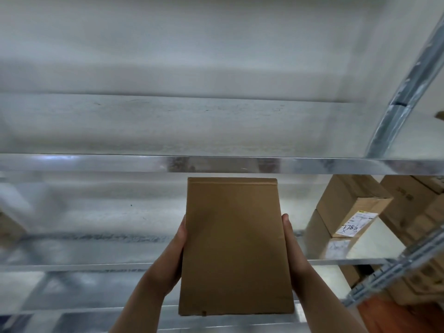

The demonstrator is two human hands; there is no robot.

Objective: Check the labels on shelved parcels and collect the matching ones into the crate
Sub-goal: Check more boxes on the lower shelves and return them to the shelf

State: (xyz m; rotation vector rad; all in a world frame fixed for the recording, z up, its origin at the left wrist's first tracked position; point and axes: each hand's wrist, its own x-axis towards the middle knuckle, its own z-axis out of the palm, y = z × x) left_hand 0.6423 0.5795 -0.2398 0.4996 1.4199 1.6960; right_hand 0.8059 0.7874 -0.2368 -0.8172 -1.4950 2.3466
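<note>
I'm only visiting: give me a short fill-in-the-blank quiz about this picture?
1. The left hand and right hand hold one flat brown cardboard parcel in front of silver shelves made of ____.
2. Its face turned toward the camera carries ____ label.
3. Stacked brown cardboard boxes with white labels sit to the parcel's ____.
Missing words: metal; no; right.

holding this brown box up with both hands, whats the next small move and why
Probably turn the flat brown cardboard parcel over. The face toward the camera is plain, with no label showing, and the left hand and right hand hold its side edges, so a flip should be easy.
</note>
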